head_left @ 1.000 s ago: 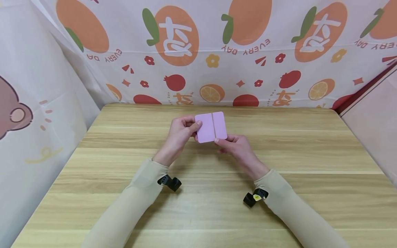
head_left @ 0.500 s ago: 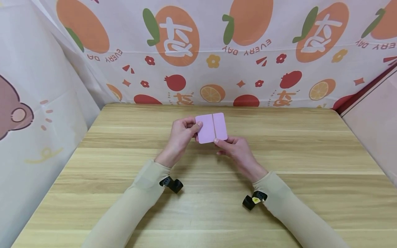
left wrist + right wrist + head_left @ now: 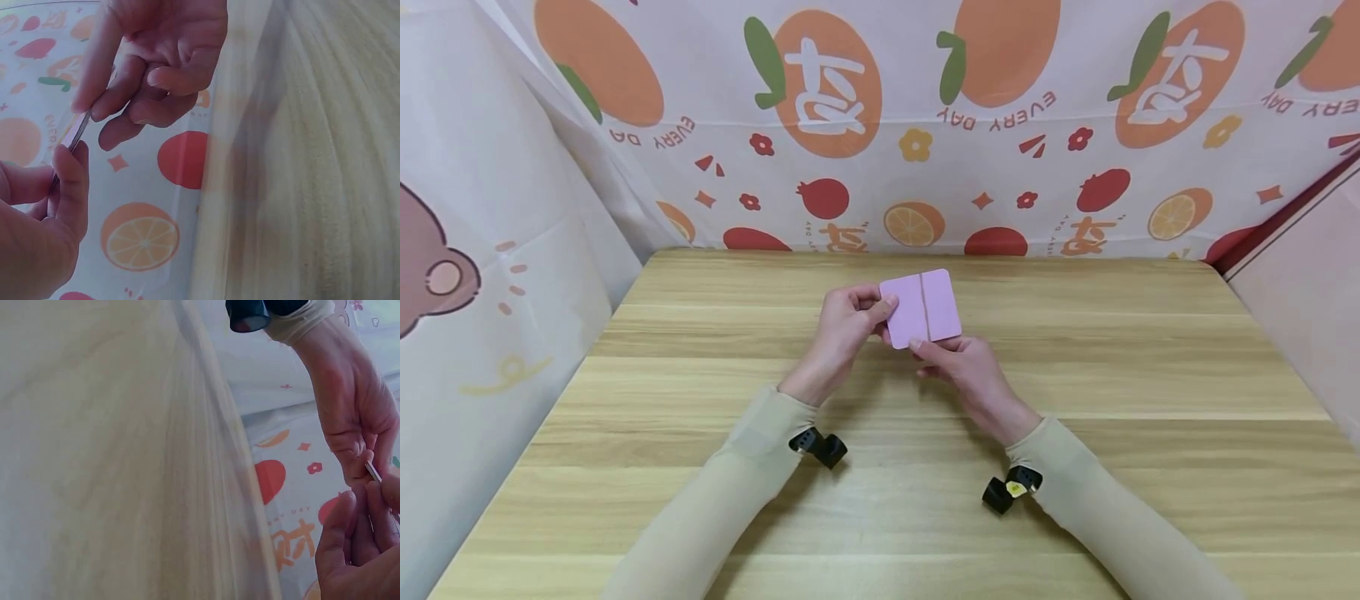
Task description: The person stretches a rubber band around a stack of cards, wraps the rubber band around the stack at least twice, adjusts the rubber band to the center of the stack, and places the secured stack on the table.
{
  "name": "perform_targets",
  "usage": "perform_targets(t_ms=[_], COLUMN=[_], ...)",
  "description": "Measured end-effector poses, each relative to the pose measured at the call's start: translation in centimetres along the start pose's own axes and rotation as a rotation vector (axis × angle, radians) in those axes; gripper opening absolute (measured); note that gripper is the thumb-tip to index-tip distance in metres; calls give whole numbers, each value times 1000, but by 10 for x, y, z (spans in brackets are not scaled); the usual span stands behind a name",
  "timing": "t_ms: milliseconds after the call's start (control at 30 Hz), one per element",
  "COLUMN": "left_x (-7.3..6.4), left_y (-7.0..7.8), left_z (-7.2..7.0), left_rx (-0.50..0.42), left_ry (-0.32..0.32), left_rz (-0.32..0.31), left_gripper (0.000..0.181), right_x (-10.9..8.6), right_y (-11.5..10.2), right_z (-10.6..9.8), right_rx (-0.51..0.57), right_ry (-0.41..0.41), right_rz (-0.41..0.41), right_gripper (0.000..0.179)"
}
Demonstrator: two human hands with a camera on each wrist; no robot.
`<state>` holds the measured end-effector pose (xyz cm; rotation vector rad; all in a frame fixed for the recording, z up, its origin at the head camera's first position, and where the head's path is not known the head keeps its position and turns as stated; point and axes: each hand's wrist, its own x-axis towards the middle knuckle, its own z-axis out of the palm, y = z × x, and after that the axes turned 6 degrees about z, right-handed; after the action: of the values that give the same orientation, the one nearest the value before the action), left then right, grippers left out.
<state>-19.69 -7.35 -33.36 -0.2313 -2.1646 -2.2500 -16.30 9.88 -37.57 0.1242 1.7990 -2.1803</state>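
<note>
A thin pink square card (image 3: 942, 307), with a narrow brown band running across it, is held tilted above the table. My left hand (image 3: 848, 323) pinches its left edge, thumb on the front face. Along the lower edge, my right hand (image 3: 962, 367) grips it, the thumb just left of the band's lower end. Seen from the left wrist, the card (image 3: 77, 133) is nearly edge-on between the fingertips of both hands. The right wrist view shows only a sliver of the card (image 3: 373, 471). The card's back is hidden.
The wooden table (image 3: 880, 517) spreads beneath both hands. Behind it hangs a white curtain with fruit prints (image 3: 917, 187); another cloth with a bear print (image 3: 512, 275) hangs at the left. Black cameras sit on both wrists (image 3: 827, 448).
The card has shifted slightly right and turned a little anticlockwise. My left hand has moved right with it, and my right thumb has slid left along the lower edge, past the band.
</note>
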Motion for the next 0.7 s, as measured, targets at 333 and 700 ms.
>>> perform_targets(t_ms=[333,700], left_x=[3,2], left_y=[1,-1], left_z=[-9,-8], left_rx=[70,58], left_ry=[-38,-135], left_rz=[-9,-33], left_gripper=[13,12], right_x=[2,9], right_y=[-5,-23], right_z=[-8,-29], right_rx=[-59,-47], right_ry=[-76,-58], right_rz=[-13,-36], right_gripper=[36,45])
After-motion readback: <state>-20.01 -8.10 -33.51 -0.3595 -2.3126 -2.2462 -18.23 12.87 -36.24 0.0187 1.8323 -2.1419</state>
